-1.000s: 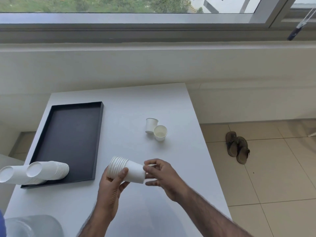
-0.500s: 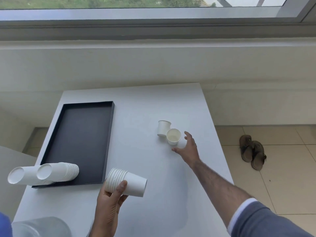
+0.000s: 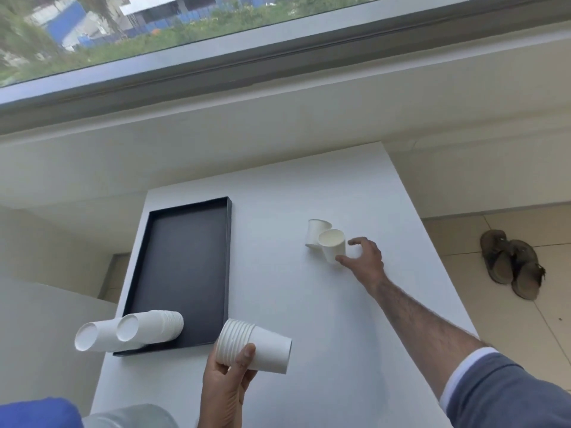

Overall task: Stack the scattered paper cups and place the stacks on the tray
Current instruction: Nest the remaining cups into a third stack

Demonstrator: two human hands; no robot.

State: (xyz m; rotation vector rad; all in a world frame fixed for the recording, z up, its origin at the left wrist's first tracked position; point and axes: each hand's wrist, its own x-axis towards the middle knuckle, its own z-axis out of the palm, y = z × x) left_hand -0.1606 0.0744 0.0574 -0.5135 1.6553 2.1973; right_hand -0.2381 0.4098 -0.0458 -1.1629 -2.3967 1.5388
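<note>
My left hand (image 3: 227, 386) grips a stack of several nested white paper cups (image 3: 256, 345), held sideways above the white table (image 3: 293, 319). Farther out, my right hand (image 3: 364, 257) reaches to an upright single cup (image 3: 332, 244); thumb and fingers curl around its side and touch it. A second cup (image 3: 315, 231) stands upside down just behind, touching it. A black tray (image 3: 182, 267) lies on the table's left. Two cup stacks (image 3: 148, 329) (image 3: 92, 336) rest on their sides at the tray's near left corner, overhanging its edge.
The table's right edge drops to a tiled floor where a pair of brown sandals (image 3: 511, 267) lies. A low wall and a window sill run behind the table. Blue fabric and a grey rounded object (image 3: 123, 417) sit at the bottom left.
My right hand let go of the stack, reached forward to the two loose cups and has closed around the upright one. The left hand keeps holding the stack.
</note>
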